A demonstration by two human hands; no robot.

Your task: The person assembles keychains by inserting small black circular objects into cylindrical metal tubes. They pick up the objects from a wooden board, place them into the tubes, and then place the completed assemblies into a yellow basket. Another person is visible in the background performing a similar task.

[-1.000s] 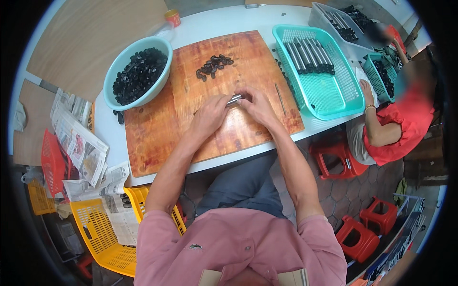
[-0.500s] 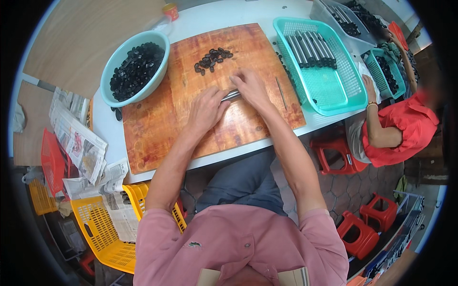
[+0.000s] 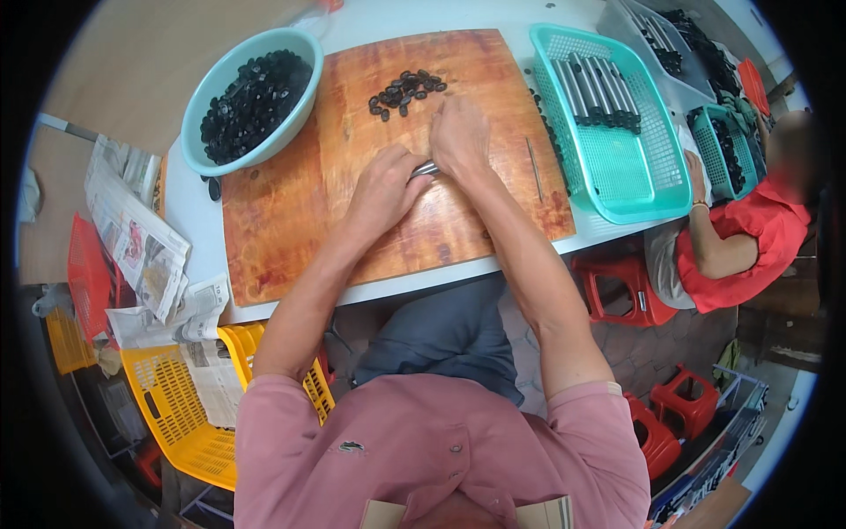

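My left hand (image 3: 386, 183) is closed round a short shiny metal tube (image 3: 426, 168), low over the orange-brown wooden board (image 3: 300, 234). Only a bit of the tube shows between my hands. At its right end my right hand (image 3: 460, 139) is closed, back upward, fingers curled and mostly hidden underneath; it seems to grip that end. Just beyond my hands lies a loose pile of small black oval plastic pieces (image 3: 405, 90). A thin metal rod (image 3: 535, 167) rests on the board to the right of my right hand.
A light-blue bowl (image 3: 191, 123) of black pieces stands left. At right, a turquoise basket (image 3: 627, 196) holds several metal tubes with black ends. Beyond it, a person in red (image 3: 727, 238) sits by a smaller basket. A yellow crate (image 3: 176, 406) and newspapers (image 3: 141, 238) are at left.
My right hand has turned and shifted slightly forward on the tube, its fingers more curled. Less of the tube shows now. The view has shifted a little.
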